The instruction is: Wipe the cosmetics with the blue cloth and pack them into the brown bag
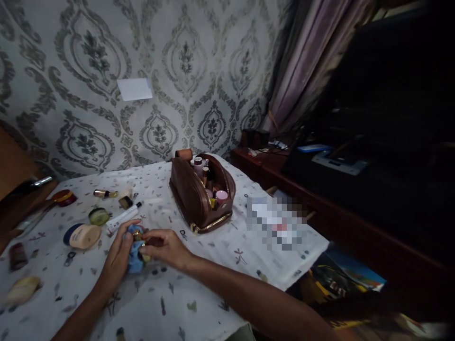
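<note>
My left hand [119, 248] is closed around a light blue cloth [135, 263]. Against the cloth, my right hand [168, 246] has its fingers pinched at a small gold-coloured item [143, 245], whose kind is too small to tell. Another gold bit [136, 234] shows in the cloth's folds near my left fingers. Just beyond the hands lies a white tube [122, 219] with a black cap. To the right stands a brown cosmetic bag [190, 189], unzipped, with several bottles and a pink-lidded jar [221, 196] inside.
On the patterned white tablecloth [192, 293] at left lie a beige bottle [83, 236] with a dark blue cap, a green round container [98, 216], a gold-and-dark tube [104, 193] and a dark red jar [64, 197]. Beyond the table's right edge is a dark red desk [263, 168].
</note>
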